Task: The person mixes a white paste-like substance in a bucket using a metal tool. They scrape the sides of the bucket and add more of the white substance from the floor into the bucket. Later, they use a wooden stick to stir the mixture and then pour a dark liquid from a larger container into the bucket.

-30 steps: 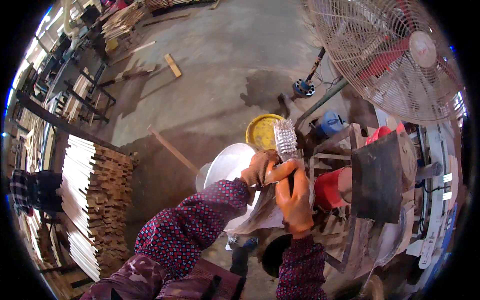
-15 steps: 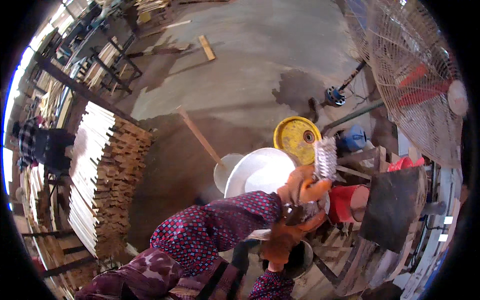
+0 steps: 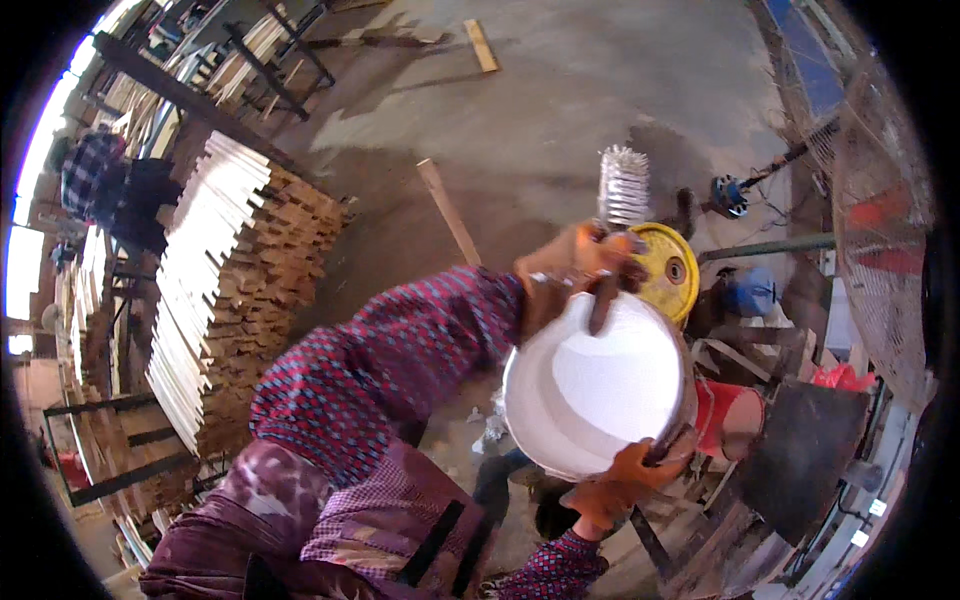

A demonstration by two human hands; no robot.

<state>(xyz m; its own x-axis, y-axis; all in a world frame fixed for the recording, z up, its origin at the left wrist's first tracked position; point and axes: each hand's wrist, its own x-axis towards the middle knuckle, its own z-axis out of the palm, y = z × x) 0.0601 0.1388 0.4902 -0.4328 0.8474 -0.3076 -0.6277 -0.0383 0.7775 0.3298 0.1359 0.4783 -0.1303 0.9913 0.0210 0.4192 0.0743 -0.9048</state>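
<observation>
A white bucket [image 3: 625, 365] is tilted in front of me, its pale inside facing up toward me. My left hand [image 3: 580, 270], in an orange-brown glove, is closed around a brush [image 3: 624, 188] whose whitish bristles stick up past the fingers. Fingers of that same hand also hook over the bucket's far rim. Gloved alike, my right hand [image 3: 625, 482] grips the bucket's near right edge, thumb and fingers pressed on it. Just beyond the bucket is a yellow round lid-like disc [image 3: 660, 268], partly covered by my left hand and the bucket.
A tall stack of wood strips [image 3: 240, 300] stands to the left, with a person [image 3: 115, 190] behind it. On the right are a red bucket [image 3: 728, 420], a dark board [image 3: 805, 435], a blue container [image 3: 752, 292] and a large fan [image 3: 880, 220]. A wooden stick [image 3: 448, 212] leans ahead.
The white bucket has been lifted and tilted between my hands. My left hand has moved up with the brush onto its rim, and my right hand has taken the near edge. The view has shifted.
</observation>
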